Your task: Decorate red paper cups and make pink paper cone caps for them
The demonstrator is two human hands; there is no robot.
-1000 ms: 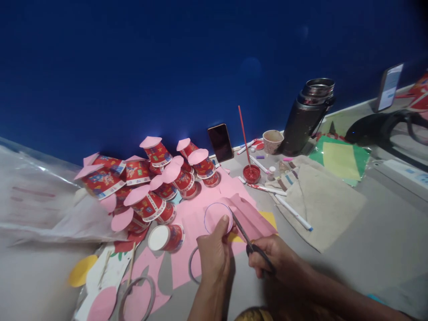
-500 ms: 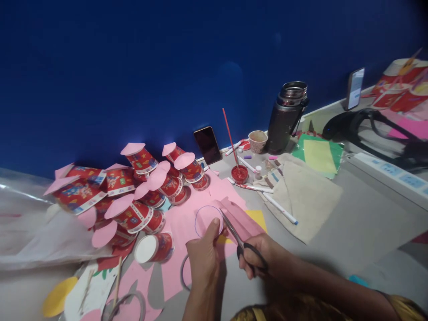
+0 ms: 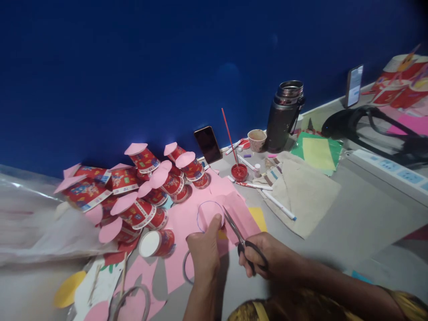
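My left hand (image 3: 205, 247) pinches a piece of pink paper (image 3: 207, 214) that carries a drawn blue circle, the thumb pressing on the circle's lower right. In my right hand (image 3: 264, 256) is a pair of scissors (image 3: 236, 230) with dark handles. The blades point up and left, at the right side of the circle, over a pink flap of paper (image 3: 239, 214). My left fingers are mostly hidden under the sheet. Larger pink paper (image 3: 180, 267) lies beneath on the table.
Several red paper cups with pink paper discs (image 3: 137, 211) crowd the left. Behind stand a phone (image 3: 207, 145), a small red paint dish (image 3: 239, 173) and a black thermos (image 3: 284, 118). A cloth bag (image 3: 307, 196), marker (image 3: 279, 205) and power strip (image 3: 391, 171) lie right; tape rolls (image 3: 145, 296) lie lower left.
The scissors' blades have shifted slightly along the circle's right side, and the pink flap to their right lies differently. The whole view has shifted a little.
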